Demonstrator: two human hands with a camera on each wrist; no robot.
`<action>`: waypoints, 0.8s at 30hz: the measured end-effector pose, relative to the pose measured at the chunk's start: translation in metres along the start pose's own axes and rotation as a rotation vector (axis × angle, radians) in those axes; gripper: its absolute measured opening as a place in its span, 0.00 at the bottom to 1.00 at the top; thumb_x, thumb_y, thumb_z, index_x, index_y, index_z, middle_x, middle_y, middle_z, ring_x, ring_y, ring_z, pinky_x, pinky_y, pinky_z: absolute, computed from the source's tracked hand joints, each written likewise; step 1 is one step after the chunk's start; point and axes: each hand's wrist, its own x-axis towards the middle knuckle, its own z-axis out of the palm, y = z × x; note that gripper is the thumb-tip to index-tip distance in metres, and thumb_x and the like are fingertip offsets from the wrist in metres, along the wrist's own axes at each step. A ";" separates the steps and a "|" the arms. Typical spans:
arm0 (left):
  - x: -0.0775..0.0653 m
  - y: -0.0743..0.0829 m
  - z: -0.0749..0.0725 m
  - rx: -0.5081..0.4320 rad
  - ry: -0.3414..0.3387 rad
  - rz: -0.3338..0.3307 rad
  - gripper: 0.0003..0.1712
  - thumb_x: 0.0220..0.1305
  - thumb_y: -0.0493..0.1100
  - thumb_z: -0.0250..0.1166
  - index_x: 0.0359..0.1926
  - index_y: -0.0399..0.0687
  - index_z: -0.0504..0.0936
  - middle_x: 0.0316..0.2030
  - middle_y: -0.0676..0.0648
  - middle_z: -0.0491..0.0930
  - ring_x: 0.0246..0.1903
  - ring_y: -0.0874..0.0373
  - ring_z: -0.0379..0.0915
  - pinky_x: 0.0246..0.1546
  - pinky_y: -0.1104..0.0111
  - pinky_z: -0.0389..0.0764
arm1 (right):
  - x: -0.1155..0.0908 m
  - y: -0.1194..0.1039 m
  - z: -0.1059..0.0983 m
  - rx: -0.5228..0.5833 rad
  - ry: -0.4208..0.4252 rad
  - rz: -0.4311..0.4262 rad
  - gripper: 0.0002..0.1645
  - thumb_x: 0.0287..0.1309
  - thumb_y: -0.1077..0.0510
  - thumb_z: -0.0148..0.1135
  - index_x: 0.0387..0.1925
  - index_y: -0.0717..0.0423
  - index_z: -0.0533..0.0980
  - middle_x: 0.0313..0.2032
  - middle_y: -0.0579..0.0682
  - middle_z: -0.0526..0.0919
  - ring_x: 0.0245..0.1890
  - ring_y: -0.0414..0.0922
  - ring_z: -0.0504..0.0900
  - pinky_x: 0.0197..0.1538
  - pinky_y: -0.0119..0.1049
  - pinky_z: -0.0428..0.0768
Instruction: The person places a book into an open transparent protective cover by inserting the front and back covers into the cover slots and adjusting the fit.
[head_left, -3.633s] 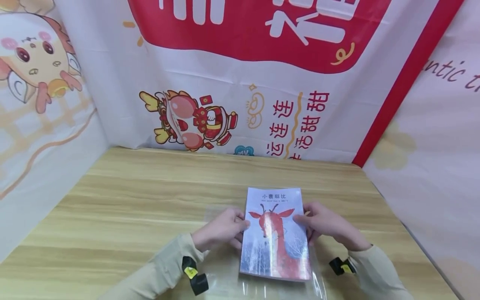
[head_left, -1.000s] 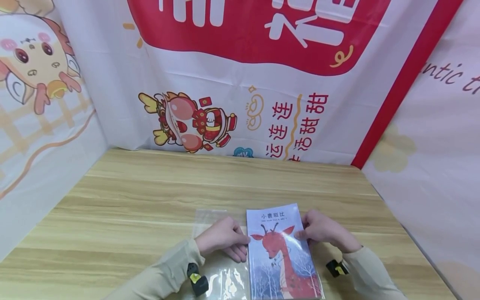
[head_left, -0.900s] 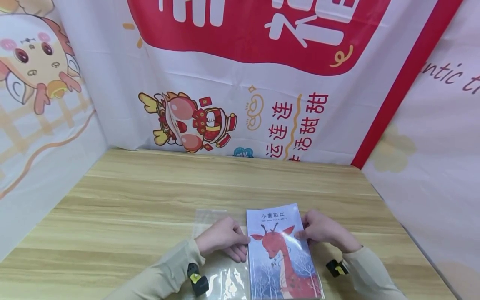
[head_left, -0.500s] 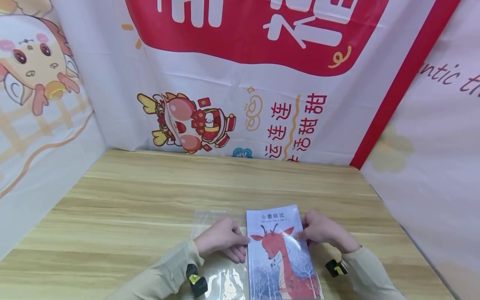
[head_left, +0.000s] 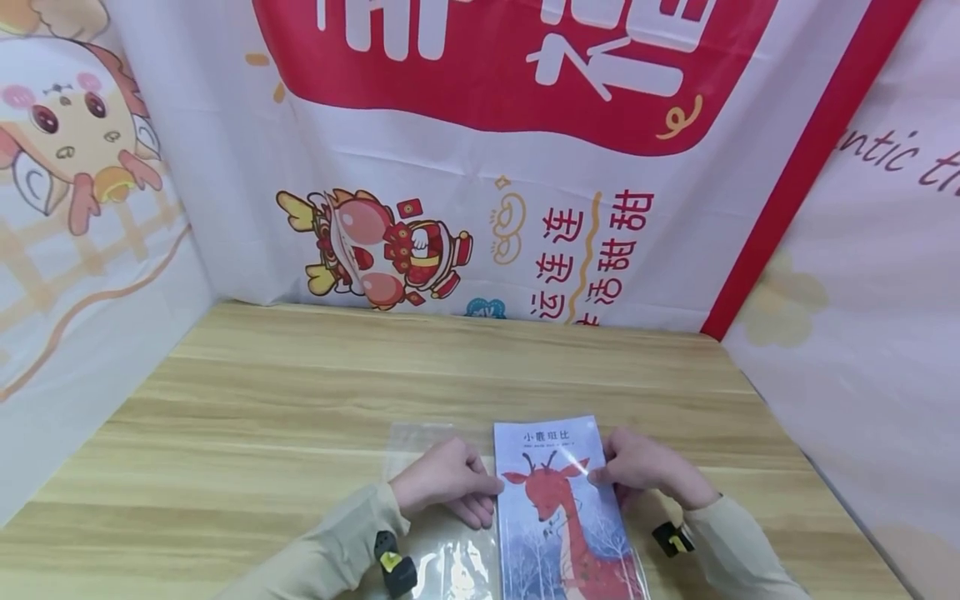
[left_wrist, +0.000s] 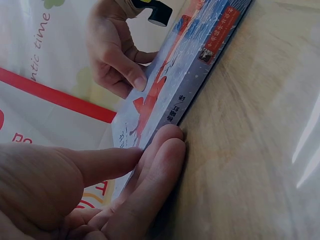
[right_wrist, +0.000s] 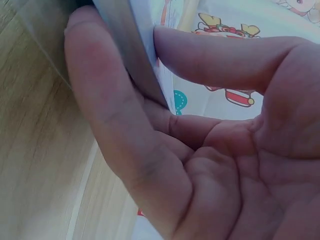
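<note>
A paperback book (head_left: 558, 517) with a red deer on a pale blue cover lies near the table's front edge. My left hand (head_left: 450, 479) pinches its spine side, thumb on the cover edge and fingertips against the spine (left_wrist: 195, 85). My right hand (head_left: 645, 467) grips the opposite edge, thumb on the cover (right_wrist: 159, 35) and fingers beneath. A clear plastic book cover (head_left: 457, 558) spreads out left of the book, partly under my left hand. Shiny clear film also lies over the lower part of the book in the left wrist view.
The wood-grain table (head_left: 262, 417) extends to the left and behind the book. Printed cloth hangings (head_left: 480, 167) stand along its back and both sides. Black wrist cameras (head_left: 395, 565) sit on both sleeves.
Since the earliest frame the book has come down flatter and nearer to me, and more of the clear cover shows on its left. Over the last second the hands have barely moved.
</note>
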 end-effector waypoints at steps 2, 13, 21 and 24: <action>0.000 0.000 0.001 0.006 0.002 0.000 0.11 0.57 0.37 0.66 0.28 0.30 0.76 0.20 0.36 0.79 0.19 0.47 0.80 0.22 0.61 0.81 | -0.001 0.000 -0.001 -0.016 -0.002 -0.008 0.08 0.53 0.60 0.65 0.34 0.60 0.77 0.24 0.52 0.79 0.19 0.48 0.79 0.23 0.39 0.80; 0.002 -0.001 0.001 0.007 0.005 -0.004 0.11 0.57 0.36 0.66 0.29 0.30 0.75 0.21 0.36 0.80 0.20 0.47 0.80 0.22 0.61 0.81 | 0.001 0.002 -0.001 -0.095 -0.013 -0.019 0.07 0.54 0.57 0.65 0.31 0.56 0.78 0.19 0.51 0.77 0.14 0.43 0.74 0.17 0.33 0.74; 0.001 0.000 0.002 0.013 0.009 -0.004 0.11 0.57 0.35 0.66 0.29 0.30 0.75 0.20 0.36 0.79 0.19 0.47 0.80 0.21 0.61 0.81 | 0.001 0.002 -0.003 -0.107 -0.034 -0.026 0.06 0.54 0.56 0.65 0.30 0.55 0.78 0.16 0.51 0.74 0.12 0.40 0.67 0.16 0.28 0.67; 0.001 0.000 0.001 0.021 0.010 -0.001 0.10 0.57 0.36 0.66 0.28 0.30 0.76 0.20 0.36 0.79 0.19 0.47 0.80 0.21 0.62 0.81 | 0.001 0.002 -0.003 -0.161 0.011 -0.024 0.08 0.52 0.55 0.67 0.26 0.55 0.77 0.17 0.49 0.75 0.14 0.40 0.66 0.19 0.29 0.66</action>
